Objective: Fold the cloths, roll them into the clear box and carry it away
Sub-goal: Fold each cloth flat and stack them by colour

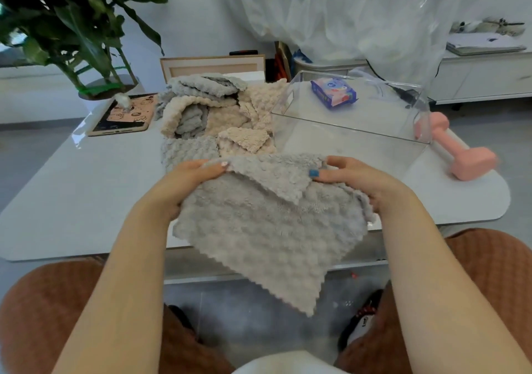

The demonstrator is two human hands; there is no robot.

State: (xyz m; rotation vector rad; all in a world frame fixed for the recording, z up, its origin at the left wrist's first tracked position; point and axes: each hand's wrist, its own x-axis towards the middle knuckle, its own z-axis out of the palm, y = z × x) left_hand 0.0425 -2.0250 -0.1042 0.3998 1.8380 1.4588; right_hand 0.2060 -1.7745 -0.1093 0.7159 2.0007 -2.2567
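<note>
A grey fluffy cloth [267,224] hangs over the table's near edge, its top edge partly turned over. My left hand [184,183] grips its upper left corner. At the upper right edge my right hand [359,180] pinches the same cloth. Behind it lies a heap of grey and beige cloths [213,114]. The clear box [354,126] stands on the table to the right of the heap, with nothing inside it.
The white table [72,195] carries a tablet [123,117] and a potted plant [86,34] at the back left. A blue tissue pack [334,91] lies behind the box; a pink dumbbell [460,155] lies at its right. Brown seats [495,281] flank my arms.
</note>
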